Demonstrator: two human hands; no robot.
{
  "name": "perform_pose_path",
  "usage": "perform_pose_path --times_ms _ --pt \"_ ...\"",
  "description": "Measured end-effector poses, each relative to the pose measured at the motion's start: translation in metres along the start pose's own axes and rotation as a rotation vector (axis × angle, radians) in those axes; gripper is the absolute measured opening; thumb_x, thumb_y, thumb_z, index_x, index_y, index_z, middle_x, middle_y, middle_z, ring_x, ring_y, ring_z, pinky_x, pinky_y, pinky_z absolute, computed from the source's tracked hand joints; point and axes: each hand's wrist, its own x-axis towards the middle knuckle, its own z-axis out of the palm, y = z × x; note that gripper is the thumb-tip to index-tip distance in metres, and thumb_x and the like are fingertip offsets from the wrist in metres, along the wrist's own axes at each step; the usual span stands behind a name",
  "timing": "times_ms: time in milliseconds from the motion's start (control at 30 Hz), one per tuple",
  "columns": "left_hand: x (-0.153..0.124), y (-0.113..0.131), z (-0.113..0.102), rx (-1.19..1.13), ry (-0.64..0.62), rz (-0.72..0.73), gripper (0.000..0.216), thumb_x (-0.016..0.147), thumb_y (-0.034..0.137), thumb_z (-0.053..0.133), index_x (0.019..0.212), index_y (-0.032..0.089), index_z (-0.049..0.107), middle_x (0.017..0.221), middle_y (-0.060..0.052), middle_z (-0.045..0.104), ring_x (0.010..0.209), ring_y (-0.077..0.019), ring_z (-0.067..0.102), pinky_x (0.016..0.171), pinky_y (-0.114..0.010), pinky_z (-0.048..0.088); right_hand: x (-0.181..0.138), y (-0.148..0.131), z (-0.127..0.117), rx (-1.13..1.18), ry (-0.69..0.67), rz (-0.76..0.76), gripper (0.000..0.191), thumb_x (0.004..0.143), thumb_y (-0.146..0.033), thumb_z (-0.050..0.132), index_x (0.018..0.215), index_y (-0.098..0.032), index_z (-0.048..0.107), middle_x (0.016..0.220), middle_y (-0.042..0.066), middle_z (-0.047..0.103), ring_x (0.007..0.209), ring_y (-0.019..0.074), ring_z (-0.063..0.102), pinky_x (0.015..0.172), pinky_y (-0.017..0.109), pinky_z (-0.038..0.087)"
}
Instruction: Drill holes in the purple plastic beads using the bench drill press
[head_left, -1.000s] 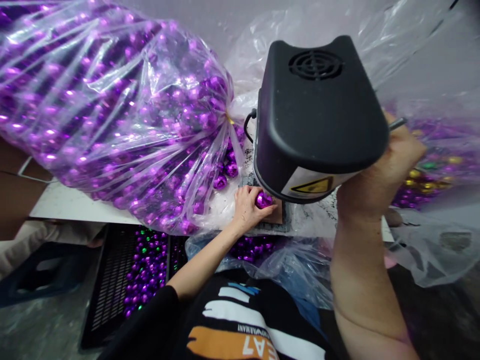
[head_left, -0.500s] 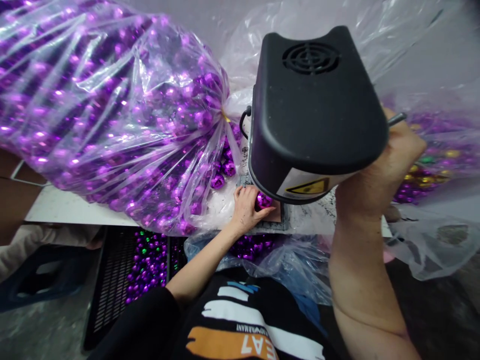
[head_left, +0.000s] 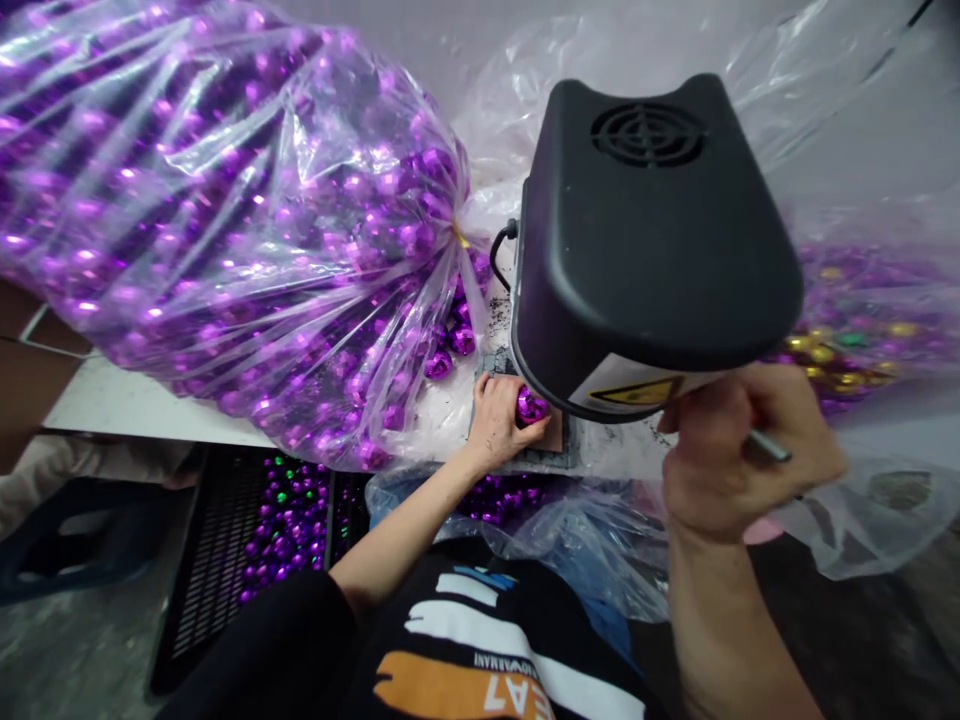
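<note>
My left hand [head_left: 495,412] is curled round a shiny purple ball [head_left: 532,404] at the base of a black machine, its fingers on the left side and the thumb in front. Under the ball lies a flat brown piece [head_left: 553,432] on a grey base plate [head_left: 571,442]. Above it looms the black machine housing [head_left: 660,240], with a round vent and a yellow warning label. At its right side my right hand [head_left: 750,450], slightly blurred, is closed round a metal lever [head_left: 769,445] whose tip pokes out of the fist.
A big clear bag [head_left: 247,210] full of purple balls bulges over the left of the white table [head_left: 150,400]. Loose purple balls [head_left: 450,350] lie by its tied neck. Below stands a black crate [head_left: 206,570] with purple and green balls. Another person's sleeve [head_left: 52,475] shows at left.
My right hand has come down and towards me with the lever, its tip now lower. My left hand stays at the purple ball. The view has shifted slightly.
</note>
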Motion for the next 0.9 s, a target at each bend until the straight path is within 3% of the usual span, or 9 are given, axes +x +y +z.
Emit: perform_pose_path --times_ms 167,300,600,900 --pt "0.0 0.002 -0.004 -0.011 -0.026 -0.014 0.043 0.081 0.043 0.08 0.118 0.026 0.067 0.117 -0.009 0.073 0.119 -0.0323 0.064 0.115 -0.056 0.044 -0.034 0.018 -0.007 -0.039 -0.053 -0.102 0.013 0.091 -0.025 0.057 0.082 -0.025 0.066 0.064 -0.001 0.055 0.07 0.0163 0.062 0.068 0.035 0.05" --pt "0.001 0.006 -0.006 0.0 -0.034 -0.029 0.038 0.082 0.042 0.08 0.112 0.022 0.068 0.116 -0.01 0.072 0.119 -0.0328 0.064 0.116 -0.057 0.044 -0.039 0.024 -0.004 -0.024 -0.08 -0.073 0.022 0.091 -0.025 0.054 0.069 -0.022 0.058 0.062 -0.001 0.052 0.068 0.0144 0.059 0.069 0.034 0.049" --pt "0.0 0.008 -0.007 -0.01 -0.015 -0.056 0.037 0.083 0.05 0.079 0.109 0.026 0.069 0.11 -0.008 0.072 0.114 -0.0323 0.065 0.113 -0.057 0.047 -0.046 0.035 0.011 0.063 0.034 -0.179 0.018 0.09 -0.019 0.054 0.073 -0.02 0.057 0.062 -0.003 0.053 0.058 0.0115 0.054 0.063 0.032 0.049" --pt "-0.002 0.002 -0.006 0.016 -0.026 -0.002 0.038 0.083 0.049 0.077 0.113 0.026 0.07 0.115 -0.008 0.073 0.119 -0.0324 0.063 0.118 -0.054 0.042 -0.057 0.051 0.01 0.003 0.024 -0.258 0.015 0.09 -0.022 0.055 0.076 -0.019 0.057 0.067 -0.001 0.055 0.064 0.0121 0.055 0.068 0.035 0.051"
